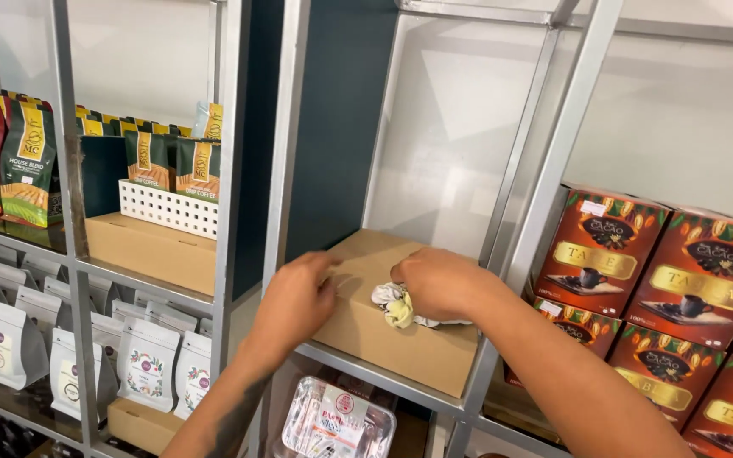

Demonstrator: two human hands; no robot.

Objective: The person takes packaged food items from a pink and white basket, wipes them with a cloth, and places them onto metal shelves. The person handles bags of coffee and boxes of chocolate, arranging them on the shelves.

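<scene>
My right hand (439, 282) clamped a crumpled cloth (396, 305) against the cardboard box (400, 339) on the shelf (332, 356); my left hand (294, 298) lay flat, fingers apart, on the box.

centre: tan box (400, 335) | right: orange-brown cartons (706, 280) | left: green, perhaps foil, bags (29, 165)

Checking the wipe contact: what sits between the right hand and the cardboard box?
In the head view, a crumpled white-and-yellow cloth lies between the right hand and the cardboard box, pressed against its top front edge.
</scene>
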